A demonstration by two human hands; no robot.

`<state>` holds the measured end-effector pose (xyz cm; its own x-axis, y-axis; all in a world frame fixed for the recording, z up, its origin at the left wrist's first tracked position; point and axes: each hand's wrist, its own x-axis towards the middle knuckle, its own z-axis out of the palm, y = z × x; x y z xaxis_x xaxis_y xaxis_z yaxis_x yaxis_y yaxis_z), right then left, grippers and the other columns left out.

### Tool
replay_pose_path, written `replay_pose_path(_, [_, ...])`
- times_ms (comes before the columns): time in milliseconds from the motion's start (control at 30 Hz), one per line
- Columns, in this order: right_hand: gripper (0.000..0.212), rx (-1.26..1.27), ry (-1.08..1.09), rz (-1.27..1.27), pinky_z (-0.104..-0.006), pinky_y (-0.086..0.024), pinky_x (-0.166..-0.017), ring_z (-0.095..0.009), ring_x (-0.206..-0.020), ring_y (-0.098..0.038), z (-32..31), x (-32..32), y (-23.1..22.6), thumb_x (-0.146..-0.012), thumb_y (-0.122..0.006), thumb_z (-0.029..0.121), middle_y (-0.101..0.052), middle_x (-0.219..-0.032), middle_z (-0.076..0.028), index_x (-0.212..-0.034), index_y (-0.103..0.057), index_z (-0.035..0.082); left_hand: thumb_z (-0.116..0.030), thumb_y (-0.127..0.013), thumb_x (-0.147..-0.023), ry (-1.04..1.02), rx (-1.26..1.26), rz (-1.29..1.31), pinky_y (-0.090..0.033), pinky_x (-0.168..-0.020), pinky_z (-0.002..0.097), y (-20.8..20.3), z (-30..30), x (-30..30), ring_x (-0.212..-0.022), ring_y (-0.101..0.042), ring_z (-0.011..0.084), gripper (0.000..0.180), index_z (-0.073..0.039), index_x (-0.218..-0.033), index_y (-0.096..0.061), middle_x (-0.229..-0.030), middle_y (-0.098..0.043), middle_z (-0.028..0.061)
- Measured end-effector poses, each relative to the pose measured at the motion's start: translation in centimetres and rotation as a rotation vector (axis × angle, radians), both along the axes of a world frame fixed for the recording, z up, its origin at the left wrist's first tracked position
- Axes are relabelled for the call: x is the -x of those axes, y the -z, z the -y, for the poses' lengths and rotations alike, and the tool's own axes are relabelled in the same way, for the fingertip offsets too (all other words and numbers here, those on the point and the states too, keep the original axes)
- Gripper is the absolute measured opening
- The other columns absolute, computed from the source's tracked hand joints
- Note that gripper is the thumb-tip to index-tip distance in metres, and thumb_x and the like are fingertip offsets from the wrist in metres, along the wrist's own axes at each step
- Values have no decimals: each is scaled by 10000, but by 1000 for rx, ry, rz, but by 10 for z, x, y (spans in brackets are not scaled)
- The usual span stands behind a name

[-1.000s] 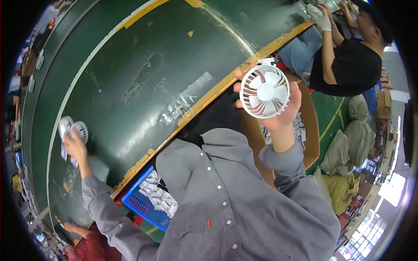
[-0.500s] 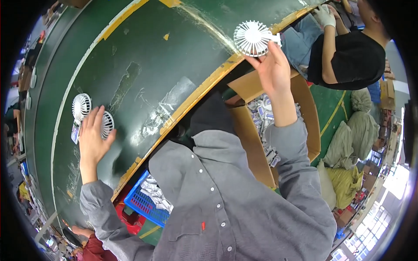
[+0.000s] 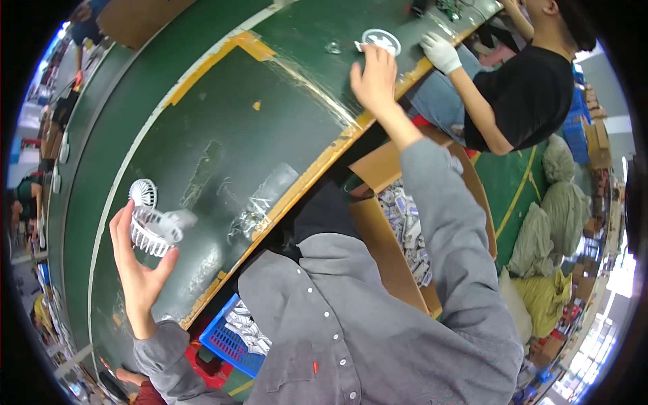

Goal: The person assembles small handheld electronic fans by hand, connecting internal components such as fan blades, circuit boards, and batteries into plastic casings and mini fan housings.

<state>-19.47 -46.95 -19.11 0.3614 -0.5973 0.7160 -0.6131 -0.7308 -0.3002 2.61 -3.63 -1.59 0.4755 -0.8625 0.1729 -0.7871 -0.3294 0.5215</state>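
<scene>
My left hand (image 3: 138,266) is at the table's left side, fingers and thumb curled round a white open fan cage (image 3: 155,233). The cage is tilted, and a blurred pale part sticks out to its right. Just beyond it a second white fan grille (image 3: 142,194) lies on the table. Far to the right, my right hand (image 3: 376,81) reaches over the table with its thumb apart from the fingers. Its fingertips touch the near rim of a white round fan part (image 3: 381,42), which has a small tab on its left.
A co-worker's gloved hand (image 3: 441,52) is close to the right-hand fan part. Below the green table's yellow edge (image 3: 307,179) stand a cardboard box (image 3: 388,246) of small packets and a blue basket (image 3: 226,337) of white parts. Sacks (image 3: 550,223) lie at the right.
My right hand has moved farther along the table, and its fan part is beyond the fingertips. My left hand has gone from lying over a grille to gripping a tilted fan cage.
</scene>
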Motion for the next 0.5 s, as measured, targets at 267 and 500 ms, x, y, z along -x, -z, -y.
replay_pose_path(267, [680,-892,-1336,69,-421,-338,-1068,-315,-1259,-461,-198,-11,-79,-855,-587,468,-506,-1313,-180,-1307,-483,-30,-258,-887,-559,348,301,-225,-463,-948,437,-5,39,56,-1182,-535,351,826,-47,-1265,-514,-1326,-482,227])
replay_pose_path(500, [471,-1265,-1218,84,-310,-455,-849,-172,-957,-572,-242,33,-88,-780,-716,176,-602,-1014,-97,-1167,-533,-19,-174,-903,-567,353,484,-852,-407,-1018,381,26,28,86,-1224,-501,260,930,-52,-1350,-416,-1381,-441,204])
